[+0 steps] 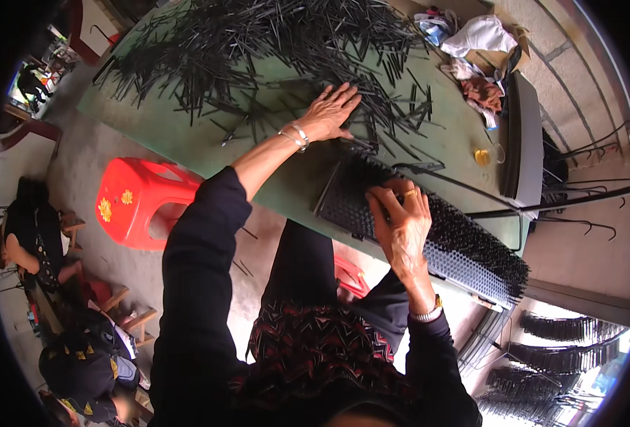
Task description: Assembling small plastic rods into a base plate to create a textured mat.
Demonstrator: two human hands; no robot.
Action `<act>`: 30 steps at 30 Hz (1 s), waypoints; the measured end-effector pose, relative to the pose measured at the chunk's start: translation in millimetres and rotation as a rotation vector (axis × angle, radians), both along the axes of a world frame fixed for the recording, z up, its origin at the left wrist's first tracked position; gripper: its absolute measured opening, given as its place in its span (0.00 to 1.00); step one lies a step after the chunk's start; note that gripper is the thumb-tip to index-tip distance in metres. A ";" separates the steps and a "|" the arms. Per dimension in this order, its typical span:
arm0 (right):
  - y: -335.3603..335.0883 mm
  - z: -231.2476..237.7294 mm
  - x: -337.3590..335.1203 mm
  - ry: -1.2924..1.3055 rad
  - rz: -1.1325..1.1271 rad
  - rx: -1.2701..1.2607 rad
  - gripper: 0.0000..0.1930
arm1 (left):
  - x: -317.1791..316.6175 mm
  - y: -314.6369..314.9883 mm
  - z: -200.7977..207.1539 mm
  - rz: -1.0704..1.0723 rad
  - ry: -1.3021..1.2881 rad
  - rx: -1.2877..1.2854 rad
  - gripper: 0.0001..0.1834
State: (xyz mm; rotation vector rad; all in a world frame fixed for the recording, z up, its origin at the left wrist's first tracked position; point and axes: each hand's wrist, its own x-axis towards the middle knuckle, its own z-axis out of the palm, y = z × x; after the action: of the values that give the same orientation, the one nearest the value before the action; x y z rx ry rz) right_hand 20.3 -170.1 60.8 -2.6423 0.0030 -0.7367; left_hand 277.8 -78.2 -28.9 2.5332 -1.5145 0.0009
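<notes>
At upper centre, the left hand [331, 114] lay spread over black strips [272, 43]. Right of centre, the right hand [403, 222] curled over a perforated rack [464, 276], its grip unclear.

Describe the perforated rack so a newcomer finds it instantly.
Start at the green table and go to its near edge, by the person's right hand. Under that hand lies the long rack, slanting toward the lower right. Unlike the loose heap of black strips, it shows rows of holes and densely bristling black tips.
</notes>
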 end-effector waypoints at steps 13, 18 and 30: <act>3.8 0.7 -14.8 0.078 0.042 0.172 0.21 | 118.5 -44.3 -3.3 0.087 -0.055 0.412 0.45; 11.9 -0.6 -26.5 0.109 0.022 0.289 0.14 | 137.6 -57.6 -0.4 -0.020 -0.095 0.470 0.35; 10.5 9.4 -26.8 0.033 0.082 0.379 0.08 | 127.5 -15.1 -30.1 -0.035 -0.184 0.227 0.22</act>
State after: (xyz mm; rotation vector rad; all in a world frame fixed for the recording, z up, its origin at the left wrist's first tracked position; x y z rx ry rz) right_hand -6.4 -159.6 70.2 -2.2781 0.0388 -0.5981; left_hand 405.3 -93.3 -59.0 2.7482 -1.7160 0.0629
